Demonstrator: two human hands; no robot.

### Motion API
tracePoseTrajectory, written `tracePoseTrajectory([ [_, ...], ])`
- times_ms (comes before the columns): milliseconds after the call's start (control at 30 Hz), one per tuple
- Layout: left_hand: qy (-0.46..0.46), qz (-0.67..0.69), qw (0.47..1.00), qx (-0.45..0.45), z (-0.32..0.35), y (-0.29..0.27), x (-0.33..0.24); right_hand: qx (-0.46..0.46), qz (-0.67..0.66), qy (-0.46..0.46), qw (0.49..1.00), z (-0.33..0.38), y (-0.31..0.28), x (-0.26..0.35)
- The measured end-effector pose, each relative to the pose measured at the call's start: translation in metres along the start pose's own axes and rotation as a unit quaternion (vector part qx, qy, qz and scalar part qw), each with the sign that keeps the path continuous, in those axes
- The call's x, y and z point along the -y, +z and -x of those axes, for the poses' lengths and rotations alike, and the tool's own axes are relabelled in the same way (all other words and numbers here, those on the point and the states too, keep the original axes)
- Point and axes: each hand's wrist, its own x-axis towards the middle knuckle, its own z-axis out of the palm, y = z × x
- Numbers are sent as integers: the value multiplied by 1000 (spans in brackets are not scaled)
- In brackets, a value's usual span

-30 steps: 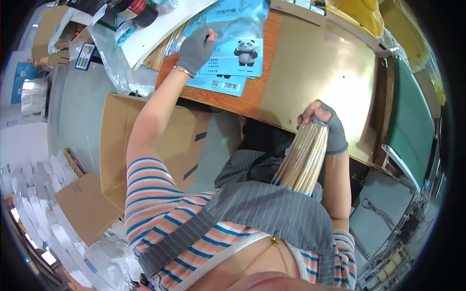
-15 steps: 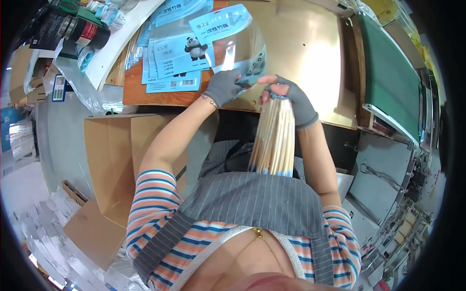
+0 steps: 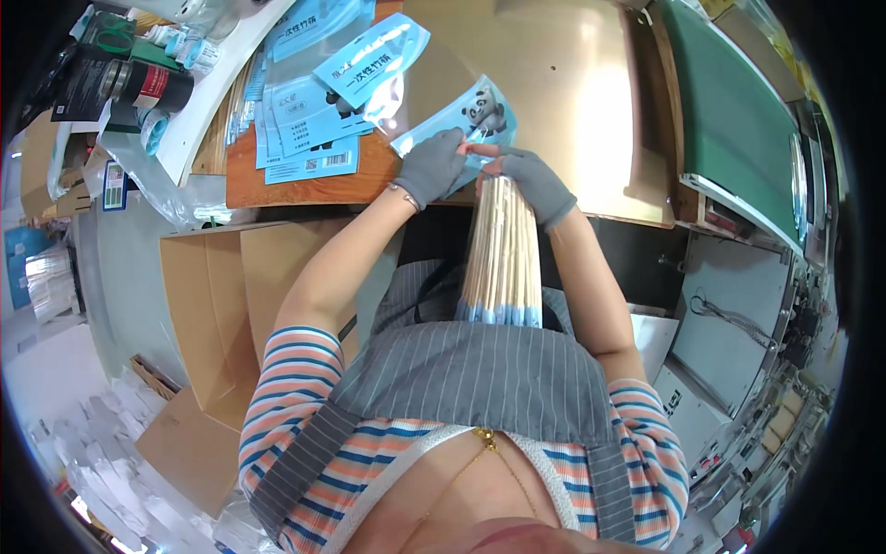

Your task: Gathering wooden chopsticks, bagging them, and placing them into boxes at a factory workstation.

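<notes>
- One wooden table (image 3: 554,83) fills the upper middle of the frame, bare tan top, edge bending with the lens.
- Green mat or board (image 3: 738,120) runs down the upper right, beside the table.
- Open cardboard box (image 3: 217,305) sits at centre left, below the table edge; more flattened cardboard lies lower left.
- Bundle of bamboo chopsticks (image 3: 503,249) stands near upright at frame centre, pale sticks with light blue wrapped ends at the bottom, resting against the grey striped apron (image 3: 480,369).
- Stack of blue printed bags (image 3: 305,120) lies fanned out upper left of centre on the table.
- One blue bag with a panda picture (image 3: 461,115) lies just above the hands, its lower edge pinched by the left hand.
- Left hand (image 3: 432,168), grey fingerless glove, fingers closed on the panda bag's edge, touching the bundle top.
- Right hand (image 3: 537,183), same glove, clamped around the top of the chopstick bundle; both hands meet at upper centre.
- Dark cylinder can (image 3: 148,85) with a red band sits far upper left.
</notes>
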Motion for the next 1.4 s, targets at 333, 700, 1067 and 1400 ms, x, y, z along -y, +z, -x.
tracePoseTrajectory([
  [333,245,-33,962,-116,22,-34,-70,-25,-97,-39,994,5,-2,-31],
  [700,310,41,943,-113,89,-38,-88,-153,135,-165,965,139,59,-71],
  [1067,187,14,980,-71,25,-138,-141,-239,509,-349,750,139,66,34],
  [1400,210,-243,947,6,-138,-289,-152,-221,552,-434,676,53,86,212],
])
